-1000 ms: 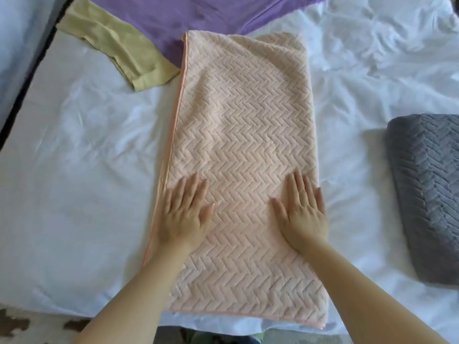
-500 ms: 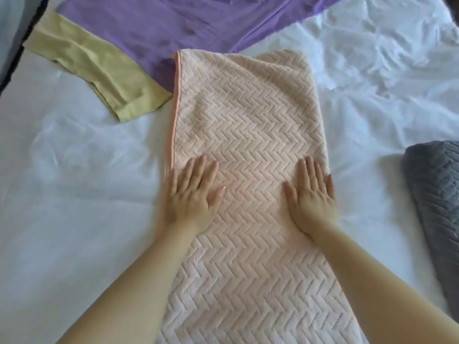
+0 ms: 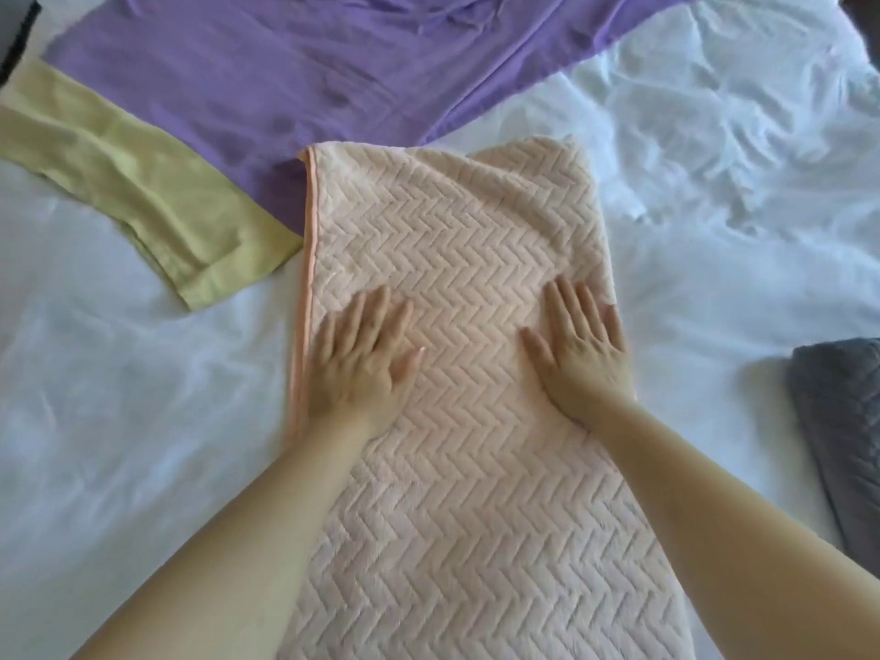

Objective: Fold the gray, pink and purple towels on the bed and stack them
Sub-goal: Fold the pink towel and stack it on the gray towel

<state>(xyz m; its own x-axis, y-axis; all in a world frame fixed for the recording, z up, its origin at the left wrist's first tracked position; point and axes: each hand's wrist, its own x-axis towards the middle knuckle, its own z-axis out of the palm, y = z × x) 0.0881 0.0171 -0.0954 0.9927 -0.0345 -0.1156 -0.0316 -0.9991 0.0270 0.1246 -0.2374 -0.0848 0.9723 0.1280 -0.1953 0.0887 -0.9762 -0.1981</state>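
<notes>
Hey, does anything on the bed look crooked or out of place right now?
The pink towel has an uneven far edge: its right corner pokes past the rest, so the layers look misaligned. A stray yellow-green cloth lies beside the purple towel.

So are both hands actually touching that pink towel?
Touching. The head view shows the left hand and the right hand lying flat, fingers straight, palms down on the pink towel.

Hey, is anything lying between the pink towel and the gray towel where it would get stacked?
Nothing visible does. Only wrinkled white sheet lies between the pink towel and the gray towel at the right. The left hand and right hand lie flat on it.
</notes>
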